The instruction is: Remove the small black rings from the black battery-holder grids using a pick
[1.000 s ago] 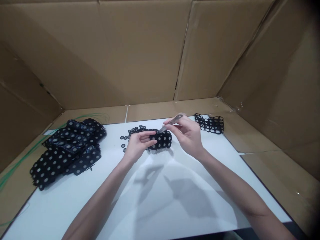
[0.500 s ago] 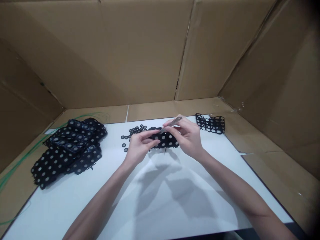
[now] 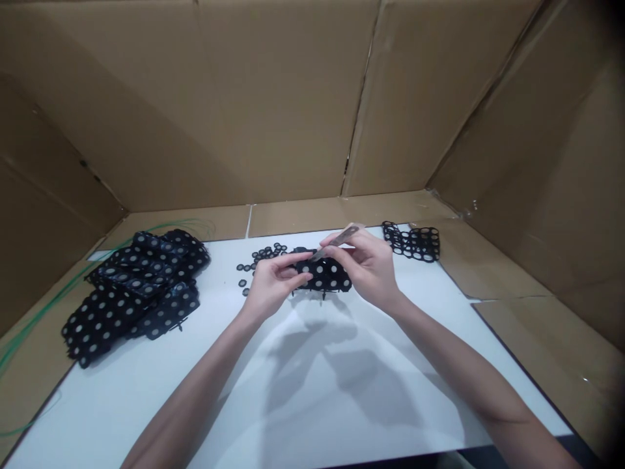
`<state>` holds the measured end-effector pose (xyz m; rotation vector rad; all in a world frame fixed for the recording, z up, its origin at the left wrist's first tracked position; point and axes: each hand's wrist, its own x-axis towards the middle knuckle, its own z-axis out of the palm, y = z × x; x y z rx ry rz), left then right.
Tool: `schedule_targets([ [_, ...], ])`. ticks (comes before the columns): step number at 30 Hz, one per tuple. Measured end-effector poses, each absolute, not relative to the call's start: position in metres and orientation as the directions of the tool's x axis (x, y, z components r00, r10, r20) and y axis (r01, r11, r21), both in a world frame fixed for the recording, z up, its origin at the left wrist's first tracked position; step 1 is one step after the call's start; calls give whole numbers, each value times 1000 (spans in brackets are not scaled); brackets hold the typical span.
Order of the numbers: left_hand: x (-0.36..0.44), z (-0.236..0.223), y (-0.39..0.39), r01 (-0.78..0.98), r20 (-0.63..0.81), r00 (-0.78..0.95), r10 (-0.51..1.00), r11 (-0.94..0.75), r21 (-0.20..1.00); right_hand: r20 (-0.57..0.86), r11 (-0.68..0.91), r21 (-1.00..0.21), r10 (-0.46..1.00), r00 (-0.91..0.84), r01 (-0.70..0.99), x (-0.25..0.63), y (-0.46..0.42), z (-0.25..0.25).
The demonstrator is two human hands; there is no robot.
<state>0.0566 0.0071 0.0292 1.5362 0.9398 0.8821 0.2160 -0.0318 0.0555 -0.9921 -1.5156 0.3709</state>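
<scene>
Two bare hands meet near the middle of a white board (image 3: pixel 351 384), set inside a surround of brown cardboard (image 3: pixel 195 111). The left hand (image 3: pixel 276 284) is narrowly closed, its fingers (image 3: pixel 293 277) resting on the left end of a black perforated panel (image 3: pixel 332 275), apparently to keep it steady and lifted slightly for the work. The right hand (image 3: pixel 370 266) is also narrowly closed, pinching a pointed metal tool (image 3: pixel 339 238) between thumb and fingers. Its tip angles down and left toward the panel's far edge, close to the left fingers, a hold that seems suited to fine, controlled placement. The panel sits just near of a loose scatter of small black rings (image 3: pixel 263 255) and looks like a short strip of joined round cells with pale centres; its far edge is partly hidden by the hands. Well to the left lies a heap of larger dotted black panels (image 3: pixel 141 280), overlapping at different angles, with thin green wire (image 3: pixel 51 306) running past it on the cardboard. To the far right, just beyond the right hand, sits a smaller black lattice with open round holes (image 3: pixel 413 242), kept apart from the dotted heap.
</scene>
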Motion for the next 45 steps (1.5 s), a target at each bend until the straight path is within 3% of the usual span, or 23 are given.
schedule_targets([
  [7,57,26,9,85,44,425,904,-88,993,666,575,-678,744,52,458,215,-33,50],
  [20,56,23,12,68,-39,455,890,9,998,627,569,-680,778,-35,463,210,-31,50],
  [25,53,20,18,155,-95,400,911,35,987,665,554,-727,716,214,406,219,-34,57],
  [27,52,18,21,89,-71,391,917,39,995,657,553,-746,701,276,373,223,-35,61],
  [34,55,16,22,-121,35,274,961,-1,993,618,533,-768,762,195,354,219,-33,58],
  [41,58,21,18,-239,-233,410,882,351,905,675,571,-705,722,151,421,216,-33,52],
  [45,59,19,18,-225,-307,446,840,438,871,679,575,-690,726,115,440,217,-31,53],
])
